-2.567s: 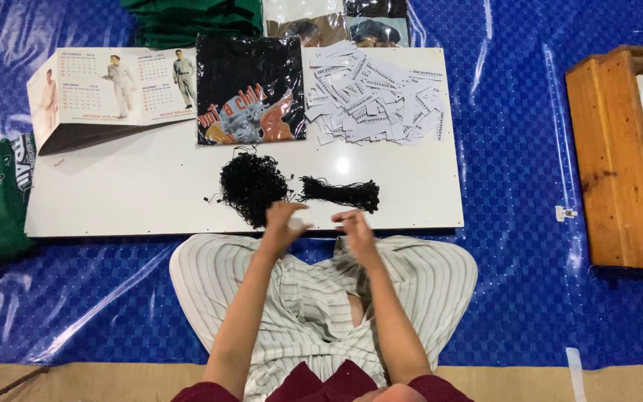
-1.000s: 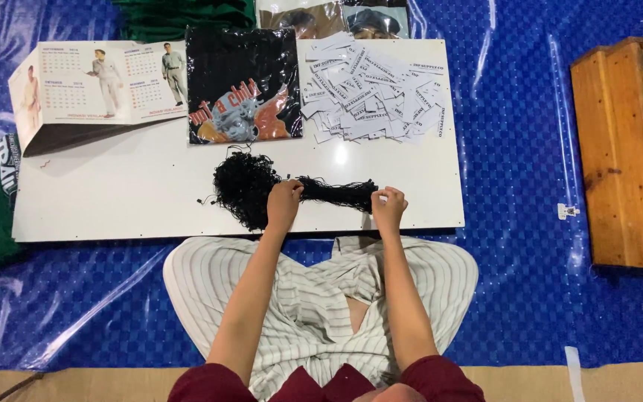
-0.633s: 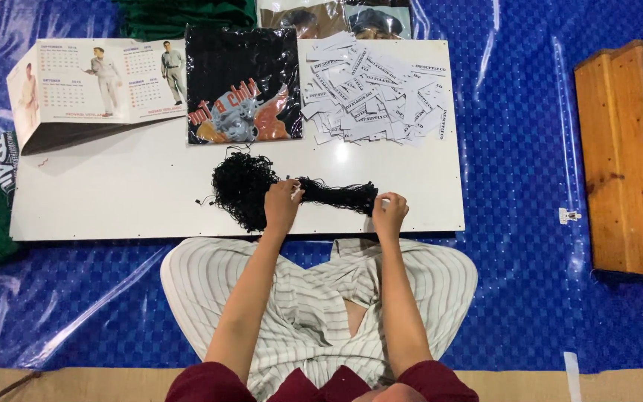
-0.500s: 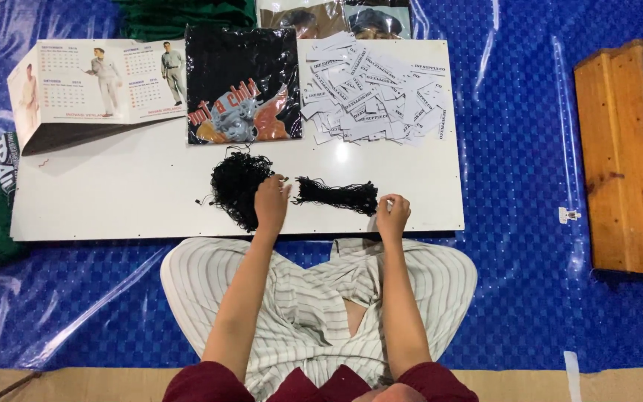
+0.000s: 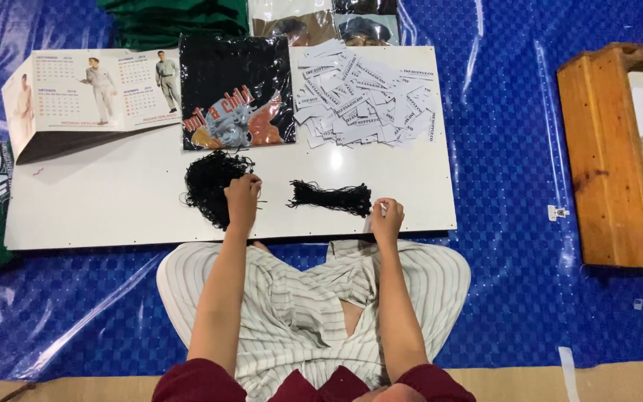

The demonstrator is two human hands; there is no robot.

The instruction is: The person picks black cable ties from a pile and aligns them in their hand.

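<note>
Left hand [image 5: 242,199] pinches strands from the loose black string pile [image 5: 210,186] near the white board's [image 5: 113,208] front edge; right hand [image 5: 386,220] grips a small white tag [image 5: 370,220] beside the bundled strings [image 5: 330,198].

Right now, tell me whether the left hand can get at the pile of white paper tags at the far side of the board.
Probably yes. The left hand rests at the loose tangle of black string, and only bare white board lies between it and the pile of white paper tags.
</note>
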